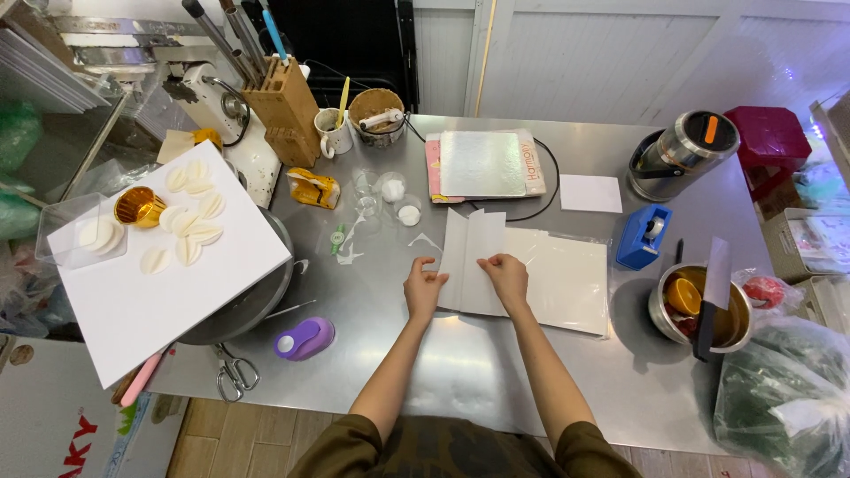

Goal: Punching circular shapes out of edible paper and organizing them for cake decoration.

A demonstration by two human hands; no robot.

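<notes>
The counter [460,372] is showing dull silver-grey. The folded paper sheet [474,257] is looking pale white. The tape dispenser [644,236] is showing bright blue, the paper punch [305,338] is glowing purple, the small cup [139,207] is gleaming gold, and the stool [767,137] is showing deep red.

Two hands: left hand [423,289], right hand [506,276]. One scissors [234,373] at seven o'clock. One blue tape dispenser [644,235] at three o'clock.

A single head-worn camera looks steeply down from above the person onto a steel table [496,372], fairly near. The person's arms enter from the bottom centre; the far wall [620,53] runs along the top.
</notes>
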